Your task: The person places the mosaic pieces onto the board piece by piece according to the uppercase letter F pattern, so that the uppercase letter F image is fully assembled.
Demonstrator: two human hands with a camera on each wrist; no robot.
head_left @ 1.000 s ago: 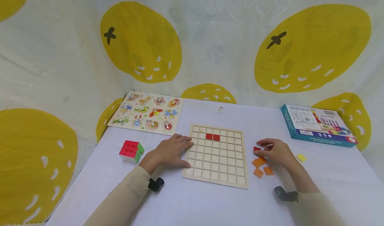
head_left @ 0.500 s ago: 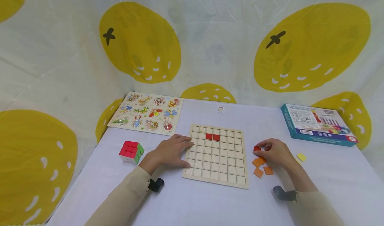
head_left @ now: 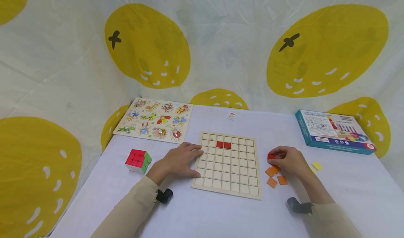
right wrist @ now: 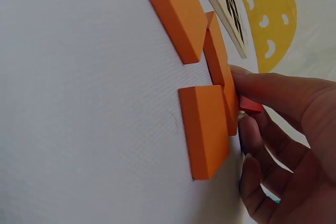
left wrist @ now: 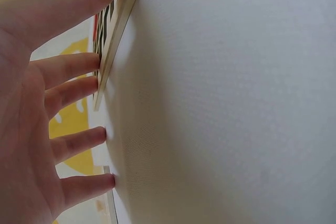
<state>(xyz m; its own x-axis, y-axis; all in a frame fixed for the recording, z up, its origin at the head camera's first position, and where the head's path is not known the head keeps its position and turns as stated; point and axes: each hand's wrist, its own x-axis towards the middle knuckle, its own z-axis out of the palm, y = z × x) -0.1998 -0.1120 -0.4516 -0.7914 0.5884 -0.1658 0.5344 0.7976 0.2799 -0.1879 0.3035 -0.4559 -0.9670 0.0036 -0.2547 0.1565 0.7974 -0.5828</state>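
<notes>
A wooden grid board (head_left: 226,175) lies mid-table, with two red tiles side by side in its upper cells. My left hand (head_left: 178,161) rests at the board's left edge, fingers spread and fairly straight; in the left wrist view the thumb (left wrist: 79,3) and two fingers touch its rim. Right of the board, my right hand (head_left: 291,162) pinches a red tile (head_left: 270,156) between thumb and fingers. That red tile (right wrist: 251,105) is mostly covered by the fingers in the right wrist view. Several orange tiles (head_left: 272,182) lie just below it, two of them overlapping.
Yellow tiles (head_left: 317,166) lie right of the right hand. A puzzle cube (head_left: 138,160) stands left of the left forearm. Behind are an insect peg puzzle (head_left: 154,118), a small printed card (head_left: 231,116) and a teal-edged box (head_left: 336,132).
My right thumb and fingers have come together on the red tile, which now shows slightly farther up and right. The left hand and the board have stayed in place.
</notes>
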